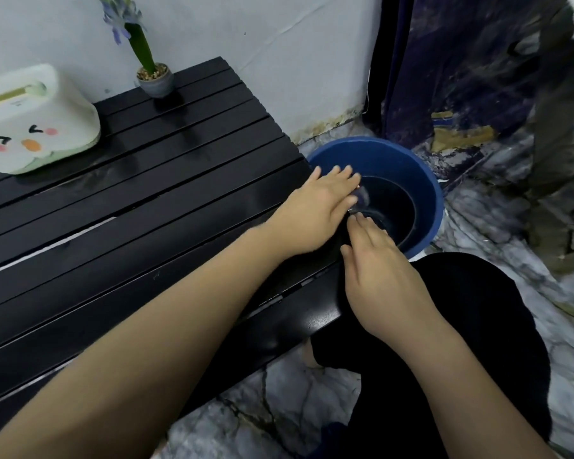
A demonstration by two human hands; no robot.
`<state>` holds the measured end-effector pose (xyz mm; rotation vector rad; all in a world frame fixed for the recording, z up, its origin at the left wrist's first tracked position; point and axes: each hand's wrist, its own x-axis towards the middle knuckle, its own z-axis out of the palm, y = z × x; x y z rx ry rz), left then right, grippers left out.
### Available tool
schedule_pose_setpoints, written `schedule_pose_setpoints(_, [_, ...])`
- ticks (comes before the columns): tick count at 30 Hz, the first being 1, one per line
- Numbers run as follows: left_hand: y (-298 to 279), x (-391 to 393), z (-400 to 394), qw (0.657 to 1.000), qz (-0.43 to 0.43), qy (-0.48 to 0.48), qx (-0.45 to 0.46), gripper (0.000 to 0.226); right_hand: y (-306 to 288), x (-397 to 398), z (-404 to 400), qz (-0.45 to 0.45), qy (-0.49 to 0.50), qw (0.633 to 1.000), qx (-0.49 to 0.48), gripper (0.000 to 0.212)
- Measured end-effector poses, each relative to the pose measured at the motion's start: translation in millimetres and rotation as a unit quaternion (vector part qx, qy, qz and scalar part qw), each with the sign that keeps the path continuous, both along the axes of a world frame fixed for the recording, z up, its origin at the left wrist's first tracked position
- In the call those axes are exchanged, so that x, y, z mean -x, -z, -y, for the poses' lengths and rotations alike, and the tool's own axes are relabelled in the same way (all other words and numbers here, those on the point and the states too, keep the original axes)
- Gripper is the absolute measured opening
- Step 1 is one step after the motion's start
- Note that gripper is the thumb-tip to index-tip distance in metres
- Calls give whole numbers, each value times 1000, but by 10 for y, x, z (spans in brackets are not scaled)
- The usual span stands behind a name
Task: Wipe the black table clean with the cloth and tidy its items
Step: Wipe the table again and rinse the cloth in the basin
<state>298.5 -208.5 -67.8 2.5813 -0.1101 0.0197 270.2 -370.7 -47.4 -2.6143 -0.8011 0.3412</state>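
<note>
The black slatted table (130, 193) fills the left of the view. My left hand (315, 210) reaches past its right end over the blue bucket (421, 180), fingers stretched out. A small blurred grey thing (362, 197), possibly the cloth, sits at its fingertips above the dark water; I cannot tell whether the hand grips it. My right hand (378, 270) lies palm down beside the table's corner. Its fingers are straight and point into the bucket, nearly touching the grey thing, and I see nothing in this hand.
A white tissue box (37, 124) with a cartoon face stands at the table's back left. A small grey pot with a blue flower (155, 81) stands at the back by the wall. The bucket rests on a marbled floor (497, 210). My dark-clothed knee (444, 326) is below the right hand.
</note>
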Motion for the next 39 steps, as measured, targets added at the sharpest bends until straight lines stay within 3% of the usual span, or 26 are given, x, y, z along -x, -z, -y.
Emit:
schedule_pose_setpoints(2, [-88, -252, 34, 990, -25, -47, 129, 46, -7, 4, -3, -2, 1, 1000, -3, 53])
schedule_pose_setpoints(4, [-217, -360, -32, 937, -33, -149, 315, 40, -9, 4, -17, -4, -1, 1000, -4, 54])
schedule_pose_setpoints(6, [-363, -295, -219, 831, -46, -216, 510, 35, -8, 3, -28, -7, -4, 1000, -6, 55])
schedule_pose_setpoints(8, [-513, -132, -407, 690, -123, -202, 684, 42, -6, 1, -44, -8, -11, 1000, -7, 57])
schedule_pose_setpoints(9, [-565, 17, -505, 655, -138, -168, 723, 36, -6, 3, -57, -7, -15, 1000, -8, 57])
schedule_pose_setpoints(10, [-587, 172, -598, 652, -146, -153, 728, 24, -8, 9, -73, -3, -20, 1000, -7, 58])
schedule_pose_setpoints(12, [-583, 433, -734, 726, -129, -207, 643, 3, -16, 30, -121, 16, -31, 999, -8, 58])
schedule_pose_setpoints(14, [-629, 669, -800, 792, -71, -331, 508, 10, -22, 57, -187, 36, -45, 998, -14, 58])
schedule_pose_setpoints(19, [-679, 1023, -1074, 834, -33, -394, 385, 30, 4, 110, -330, 51, -81, 995, -30, 59])
schedule_pose_setpoints(21, [-586, 1131, -1225, 896, 19, -427, 121, 46, 13, 122, -357, 56, -87, 994, -30, 62])
schedule_pose_setpoints(22, [-545, 1188, -1246, 906, 71, -417, -11, 52, 19, 124, -363, 57, -89, 994, -24, 63])
schedule_pose_setpoints(23, [-486, 1231, -1218, 915, 108, -384, -62, 56, 26, 123, -363, 57, -91, 994, -17, 64])
schedule_pose_setpoints(25, [-328, 1284, -1066, 944, 76, -317, -58, 66, 39, 110, -358, 58, -86, 995, -7, 65])
schedule_pose_setpoints(28, [8, 1297, -862, 948, -20, -292, -125, 73, 50, 100, -346, 53, -80, 995, 3, 63])
schedule_pose_setpoints(30, [86, 1298, -852, 956, -5, -273, -110, 66, 48, 99, -340, 39, -79, 996, 12, 58])
schedule_pose_setpoints(34, [41, 1333, -905, 979, 71, -189, 8, 56, 36, 95, -347, 29, -84, 996, 19, 59])
schedule_pose_setpoints(37, [-107, 1292, -1222, 944, 142, -285, 81, 46, 23, 91, -417, 22, -83, 996, 8, 60])
schedule_pose_setpoints(39, [-156, 1213, -1685, 905, 168, -387, 58, 50, 30, 92, -474, 24, -89, 996, 5, 60])
